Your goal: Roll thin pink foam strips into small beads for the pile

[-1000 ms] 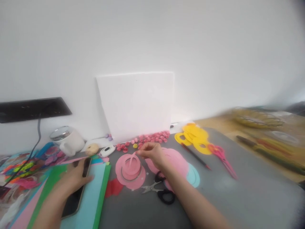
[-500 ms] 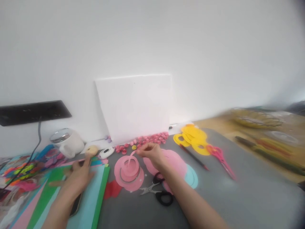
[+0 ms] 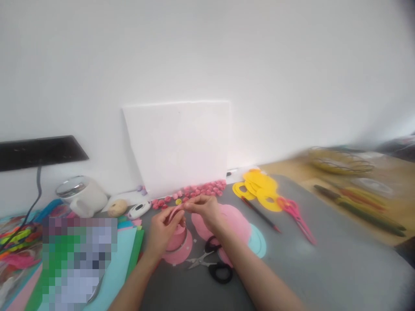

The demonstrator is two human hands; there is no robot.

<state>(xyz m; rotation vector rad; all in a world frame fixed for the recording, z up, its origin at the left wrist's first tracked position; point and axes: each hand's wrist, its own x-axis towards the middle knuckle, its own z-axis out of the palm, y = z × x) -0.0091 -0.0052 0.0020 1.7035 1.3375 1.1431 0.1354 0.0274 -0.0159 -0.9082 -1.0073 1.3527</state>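
My right hand (image 3: 205, 210) pinches the end of a pink paper strip (image 3: 175, 212), which curves down towards a pink paper spiral (image 3: 179, 252) on the grey mat. Close against it, my left hand (image 3: 165, 229) has its fingers closed on the same strip, a little nearer the spiral. The left hand covers much of the spiral. Black-handled scissors (image 3: 212, 262) lie half-open beside the spiral, below my right wrist. Larger pink paper shapes (image 3: 236, 224) lie partly under my right forearm, with light blue paper rings (image 3: 258, 242) showing from beneath them.
Several small pink paper rolls (image 3: 207, 188) line the foot of a white board (image 3: 178, 147) against the wall. Yellow paper rings (image 3: 259, 185), a pencil (image 3: 262, 214) and pink scissors (image 3: 297, 220) lie on the right. Coloured paper sheets (image 3: 118, 255) and a white mug (image 3: 87, 198) are at left.
My left hand has moved right from the coloured sheets to the pink strip and closed on it. My right hand keeps its pinch on the strip's end. The view has shifted slightly.
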